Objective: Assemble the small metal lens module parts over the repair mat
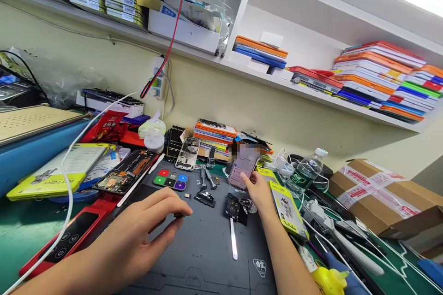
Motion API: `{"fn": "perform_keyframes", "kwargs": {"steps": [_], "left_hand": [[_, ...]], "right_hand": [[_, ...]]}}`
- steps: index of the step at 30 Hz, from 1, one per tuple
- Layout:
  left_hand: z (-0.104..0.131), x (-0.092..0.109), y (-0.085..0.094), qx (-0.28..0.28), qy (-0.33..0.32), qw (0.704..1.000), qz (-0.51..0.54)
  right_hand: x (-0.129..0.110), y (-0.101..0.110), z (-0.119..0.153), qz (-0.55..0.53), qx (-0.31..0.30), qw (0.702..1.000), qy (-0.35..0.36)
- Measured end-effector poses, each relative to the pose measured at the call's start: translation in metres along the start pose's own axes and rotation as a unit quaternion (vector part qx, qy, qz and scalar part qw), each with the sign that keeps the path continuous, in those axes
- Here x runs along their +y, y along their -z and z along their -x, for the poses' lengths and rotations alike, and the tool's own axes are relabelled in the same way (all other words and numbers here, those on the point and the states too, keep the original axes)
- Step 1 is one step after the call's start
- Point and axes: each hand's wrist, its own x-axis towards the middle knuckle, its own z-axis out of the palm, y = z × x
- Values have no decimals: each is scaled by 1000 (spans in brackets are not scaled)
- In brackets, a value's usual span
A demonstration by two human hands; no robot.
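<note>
My left hand [138, 230] is over the left of the dark grey work mat [200, 253]. Its thumb and forefinger pinch a small dark piece [179, 215], too small to name. My right hand [259, 193] grips the lower right edge of a smartphone [243, 168], thumb on its lit screen. The phone leans upright at the back of the mat. Just below it lie a black phone part [232, 207] and a white spudger [234, 239]. Between the hands lie a black module [205, 198], a tiny chip-like part [187, 196] and two grey screwdrivers [206, 177].
An opened phone [126, 173] and a red device [69, 237] lie left. A coloured-square tray [170, 179] and phone housing [187, 153] are behind. Yellow battery boxes [288, 209], a water bottle [308, 173], cables and a carton [384, 198] crowd the right. A shelf [311, 115] hangs above.
</note>
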Motion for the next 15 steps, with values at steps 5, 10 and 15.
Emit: {"fn": "perform_keyframes", "kwargs": {"steps": [5, 10, 15], "left_hand": [[1, 0, 0, 9, 14, 1000, -10], [1, -3, -2, -15, 5, 1000, -13], [2, -4, -3, -16, 9, 1000, -1]], "right_hand": [[-4, -1, 8, 1, -14, 1000, -10], [-5, -3, 15, 36, -27, 999, -12], [-3, -3, 15, 62, -18, 998, -10]]}}
